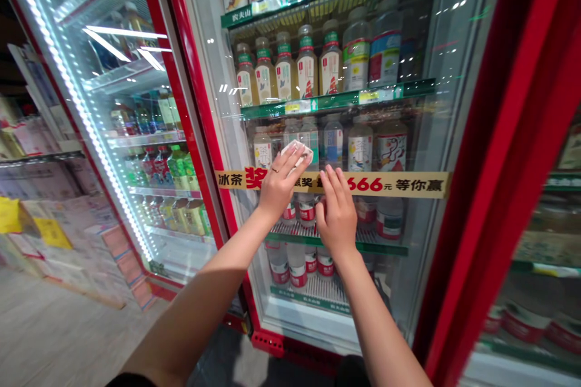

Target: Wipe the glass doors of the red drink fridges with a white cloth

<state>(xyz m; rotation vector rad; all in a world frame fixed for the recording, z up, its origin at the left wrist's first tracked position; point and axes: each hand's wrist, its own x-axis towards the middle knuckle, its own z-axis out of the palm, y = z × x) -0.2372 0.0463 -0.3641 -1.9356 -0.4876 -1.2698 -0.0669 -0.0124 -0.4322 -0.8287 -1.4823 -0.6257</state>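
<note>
My left hand (278,184), with a ring on one finger, presses a folded white cloth (300,151) against the glass door (422,133) of a drinks fridge. Its fingers lie over the cloth, just above a long yellow banner sticker (420,185). To the right, my right hand (338,211) rests at the sticker with its fingers stretched out and nothing in it. Part of the sticker's print is hidden behind both hands. Bottled drinks (306,69) stand on shelves behind the glass.
A red door frame (193,84) borders the glass on the left, and a wide red frame (490,169) stands on the right. Another lit fridge with bottles (179,166) is at the left. Stacked boxes (68,254) stand on the grey floor (54,338).
</note>
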